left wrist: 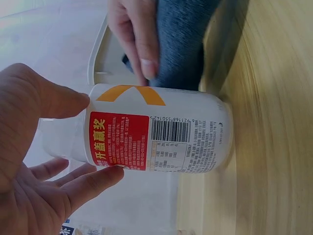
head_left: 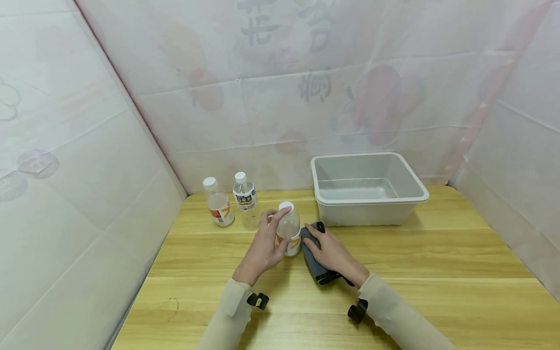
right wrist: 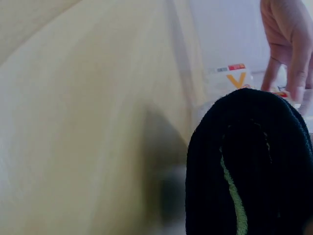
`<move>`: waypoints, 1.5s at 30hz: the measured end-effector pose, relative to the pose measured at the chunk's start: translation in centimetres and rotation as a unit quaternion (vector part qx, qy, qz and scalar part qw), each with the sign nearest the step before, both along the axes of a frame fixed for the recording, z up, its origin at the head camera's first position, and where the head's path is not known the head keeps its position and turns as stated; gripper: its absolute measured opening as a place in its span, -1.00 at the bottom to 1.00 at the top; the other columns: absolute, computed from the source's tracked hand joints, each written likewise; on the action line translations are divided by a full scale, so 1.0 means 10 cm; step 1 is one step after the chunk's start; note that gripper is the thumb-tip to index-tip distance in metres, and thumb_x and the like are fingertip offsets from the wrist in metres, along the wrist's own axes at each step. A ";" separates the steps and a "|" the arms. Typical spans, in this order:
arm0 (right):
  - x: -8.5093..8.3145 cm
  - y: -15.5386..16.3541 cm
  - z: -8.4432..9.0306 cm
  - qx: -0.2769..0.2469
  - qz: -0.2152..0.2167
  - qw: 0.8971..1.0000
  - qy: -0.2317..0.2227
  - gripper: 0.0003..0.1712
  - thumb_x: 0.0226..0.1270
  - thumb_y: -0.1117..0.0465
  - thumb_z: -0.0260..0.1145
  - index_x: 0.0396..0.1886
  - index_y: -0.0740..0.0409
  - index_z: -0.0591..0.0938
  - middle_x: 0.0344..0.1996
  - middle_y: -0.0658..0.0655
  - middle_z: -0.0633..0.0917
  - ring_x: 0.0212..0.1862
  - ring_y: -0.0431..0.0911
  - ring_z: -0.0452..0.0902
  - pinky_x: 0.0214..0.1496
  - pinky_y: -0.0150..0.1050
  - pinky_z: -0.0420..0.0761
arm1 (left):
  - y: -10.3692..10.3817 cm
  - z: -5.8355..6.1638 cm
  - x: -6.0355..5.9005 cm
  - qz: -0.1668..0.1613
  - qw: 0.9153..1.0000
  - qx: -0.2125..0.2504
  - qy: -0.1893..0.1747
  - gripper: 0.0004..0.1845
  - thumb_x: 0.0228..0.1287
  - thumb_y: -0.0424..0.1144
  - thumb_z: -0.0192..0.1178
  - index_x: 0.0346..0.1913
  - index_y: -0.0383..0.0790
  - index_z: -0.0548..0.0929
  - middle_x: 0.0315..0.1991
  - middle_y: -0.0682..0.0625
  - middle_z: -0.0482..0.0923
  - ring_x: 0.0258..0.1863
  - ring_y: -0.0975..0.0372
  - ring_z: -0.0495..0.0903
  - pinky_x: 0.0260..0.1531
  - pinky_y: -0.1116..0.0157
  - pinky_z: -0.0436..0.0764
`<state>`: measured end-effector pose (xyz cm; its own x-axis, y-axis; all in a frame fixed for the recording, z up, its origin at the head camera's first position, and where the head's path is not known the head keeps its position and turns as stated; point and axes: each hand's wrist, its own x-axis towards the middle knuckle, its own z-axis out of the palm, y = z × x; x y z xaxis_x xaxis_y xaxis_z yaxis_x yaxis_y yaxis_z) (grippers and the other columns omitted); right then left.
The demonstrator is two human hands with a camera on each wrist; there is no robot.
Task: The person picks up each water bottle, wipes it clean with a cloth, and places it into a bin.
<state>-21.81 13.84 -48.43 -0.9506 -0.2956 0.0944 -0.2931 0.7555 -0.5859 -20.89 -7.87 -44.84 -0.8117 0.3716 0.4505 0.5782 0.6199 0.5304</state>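
A clear plastic bottle [head_left: 289, 224] with a white cap stands upright on the table. My left hand [head_left: 265, 247] holds it from the left, thumb at the label and forefinger up by the cap. Close up in the left wrist view, the bottle [left wrist: 166, 129] shows a white label with a red panel and a barcode. Just right of it, my right hand [head_left: 331, 250] grips a folded grey cloth [head_left: 311, 260] with black edges, fingers over its top. The rolled end of the cloth [right wrist: 249, 105] looks nearly black in the right wrist view.
Two more capped bottles stand behind on the left: one with an orange and red label [head_left: 220, 210], one taller with a white and blue label [head_left: 246, 199]. A light grey plastic tub [head_left: 360, 214] sits at the back right, against the printed curtain [head_left: 262, 112]. The wooden table [head_left: 197, 291] runs beneath.
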 end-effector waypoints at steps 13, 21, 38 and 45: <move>0.07 0.16 0.42 -0.002 -0.035 0.995 0.094 -0.41 0.56 0.02 0.20 0.49 0.06 0.43 0.14 0.51 0.60 0.00 0.30 0.60 -0.08 0.16 0.59 | 0.01 0.00 -0.02 -0.001 0.999 0.011 0.031 -0.13 0.24 -0.34 0.40 0.50 0.16 0.19 0.18 -0.30 0.27 -0.01 0.01 0.54 -0.13 0.16 0.67; 0.08 0.17 0.61 -0.017 -0.025 0.994 0.106 -0.39 0.57 -0.02 0.18 0.52 0.00 0.40 0.24 0.46 0.55 0.07 0.26 0.61 -0.04 0.11 0.61 | 0.03 0.00 0.01 -0.009 1.000 0.014 0.003 -0.09 0.26 -0.32 0.39 0.54 0.19 0.11 0.24 -0.30 0.31 0.06 -0.03 0.60 -0.04 0.08 0.70; 0.06 0.07 0.83 -0.039 -0.002 0.995 0.094 -0.38 0.59 -0.08 0.13 0.56 -0.12 0.34 0.20 0.39 0.55 -0.24 -0.02 0.50 -0.31 -0.22 0.49 | 0.03 -0.01 0.02 -0.016 1.000 0.000 0.023 -0.09 0.27 -0.31 0.40 0.54 0.13 0.10 0.23 -0.27 0.37 -0.11 0.10 0.57 -0.26 0.31 0.62; 0.05 0.03 0.86 -0.053 0.011 0.994 0.094 -0.38 0.59 -0.08 0.12 0.56 -0.13 0.33 0.16 0.34 0.57 -0.24 -0.03 0.48 -0.28 -0.21 0.49 | 0.03 -0.01 0.02 -0.021 0.999 -0.002 0.025 -0.13 0.32 -0.30 0.35 0.55 0.15 0.09 0.27 -0.25 0.35 -0.14 0.14 0.55 -0.26 0.34 0.61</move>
<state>-21.32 14.18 -39.81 -0.9062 -0.2958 0.3021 -0.4217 0.6842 -0.5950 -20.67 -7.58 -44.96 -0.7716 0.4065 0.4892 0.6297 0.5965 0.4977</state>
